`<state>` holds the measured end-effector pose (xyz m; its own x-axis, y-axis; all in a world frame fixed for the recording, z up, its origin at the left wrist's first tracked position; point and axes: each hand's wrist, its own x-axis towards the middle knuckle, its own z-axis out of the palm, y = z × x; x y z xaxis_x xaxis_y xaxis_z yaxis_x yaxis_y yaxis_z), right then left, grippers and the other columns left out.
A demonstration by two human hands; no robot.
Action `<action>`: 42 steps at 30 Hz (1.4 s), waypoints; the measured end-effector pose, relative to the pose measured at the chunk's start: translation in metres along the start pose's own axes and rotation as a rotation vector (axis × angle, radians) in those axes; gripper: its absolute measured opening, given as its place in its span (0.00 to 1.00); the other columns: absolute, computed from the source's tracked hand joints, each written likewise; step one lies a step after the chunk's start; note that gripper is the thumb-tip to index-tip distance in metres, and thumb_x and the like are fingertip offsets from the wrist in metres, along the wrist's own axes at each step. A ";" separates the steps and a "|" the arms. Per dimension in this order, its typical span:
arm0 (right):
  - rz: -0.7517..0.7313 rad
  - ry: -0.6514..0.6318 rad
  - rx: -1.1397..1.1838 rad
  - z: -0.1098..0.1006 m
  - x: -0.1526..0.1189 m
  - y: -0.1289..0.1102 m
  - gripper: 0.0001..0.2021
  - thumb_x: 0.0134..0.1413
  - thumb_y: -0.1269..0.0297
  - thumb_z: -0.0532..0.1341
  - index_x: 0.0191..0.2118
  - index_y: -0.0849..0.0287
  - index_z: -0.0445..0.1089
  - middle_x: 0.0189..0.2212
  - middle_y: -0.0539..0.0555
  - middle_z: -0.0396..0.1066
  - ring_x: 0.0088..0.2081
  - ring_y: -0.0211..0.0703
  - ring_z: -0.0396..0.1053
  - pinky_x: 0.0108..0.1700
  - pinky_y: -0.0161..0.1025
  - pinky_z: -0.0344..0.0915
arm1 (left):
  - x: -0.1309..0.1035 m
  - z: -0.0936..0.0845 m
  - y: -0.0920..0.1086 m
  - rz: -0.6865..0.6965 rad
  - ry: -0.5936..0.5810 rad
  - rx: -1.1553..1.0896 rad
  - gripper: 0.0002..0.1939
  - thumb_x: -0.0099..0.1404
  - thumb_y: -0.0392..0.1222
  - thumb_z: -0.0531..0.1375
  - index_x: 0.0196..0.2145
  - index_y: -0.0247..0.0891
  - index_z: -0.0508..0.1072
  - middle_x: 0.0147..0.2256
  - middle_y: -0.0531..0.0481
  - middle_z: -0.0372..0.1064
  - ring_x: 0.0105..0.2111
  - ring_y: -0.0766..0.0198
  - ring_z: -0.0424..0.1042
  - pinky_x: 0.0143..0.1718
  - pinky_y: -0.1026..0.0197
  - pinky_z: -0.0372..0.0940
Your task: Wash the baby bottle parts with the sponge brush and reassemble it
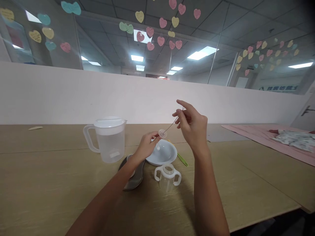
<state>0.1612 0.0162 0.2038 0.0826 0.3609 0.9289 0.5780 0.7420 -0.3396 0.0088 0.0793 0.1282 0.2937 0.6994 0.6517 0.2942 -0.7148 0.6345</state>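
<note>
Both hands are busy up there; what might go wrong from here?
The small clear disc, apparently pinched near its edge by the left hand, might slip towards the pale bowl. The thin wire in the right hand might bend or snag. The two-handled cup, between the forearms, might get knocked.

A pale wood-toned table (44, 190) spread from nine o'clock through six to four. Behind it, a low white wall (147, 98) ran across beneath glass panes (103, 49), dotted with pastel heart-shaped notes (163, 22) around twelve. A grey gridded ceiling (108, 36) showed in the glass, with bright light panels (137, 58) towards eleven and one. A door handle (305, 110) stood at three.
</note>
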 end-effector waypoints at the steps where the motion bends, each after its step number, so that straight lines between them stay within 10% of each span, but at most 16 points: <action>1: 0.002 0.003 0.001 0.001 0.000 0.002 0.15 0.58 0.63 0.51 0.49 0.54 0.66 0.26 0.49 0.71 0.23 0.34 0.67 0.28 0.34 0.67 | 0.000 0.000 0.000 -0.004 -0.001 -0.003 0.13 0.60 0.42 0.53 0.37 0.36 0.75 0.36 0.48 0.74 0.34 0.62 0.69 0.38 0.62 0.62; 24: -0.087 -0.289 -0.221 0.047 -0.005 0.008 0.11 0.57 0.69 0.54 0.42 0.55 0.71 0.30 0.52 0.72 0.32 0.39 0.68 0.33 0.33 0.61 | 0.006 -0.014 0.020 -0.036 0.160 -0.341 0.14 0.59 0.44 0.57 0.39 0.33 0.75 0.40 0.45 0.73 0.42 0.57 0.69 0.43 0.60 0.62; 42: -0.243 0.522 -0.053 -0.024 -0.016 -0.057 0.15 0.55 0.74 0.56 0.40 0.45 0.72 0.29 0.47 0.72 0.34 0.43 0.72 0.33 0.42 0.70 | -0.003 0.008 0.038 0.258 0.120 -0.173 0.13 0.61 0.49 0.57 0.35 0.41 0.78 0.35 0.47 0.74 0.39 0.59 0.67 0.43 0.57 0.61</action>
<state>0.1460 -0.0453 0.2117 0.3243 -0.1531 0.9335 0.6695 0.7343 -0.1121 0.0266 0.0495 0.1471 0.2257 0.4971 0.8378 0.0626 -0.8656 0.4967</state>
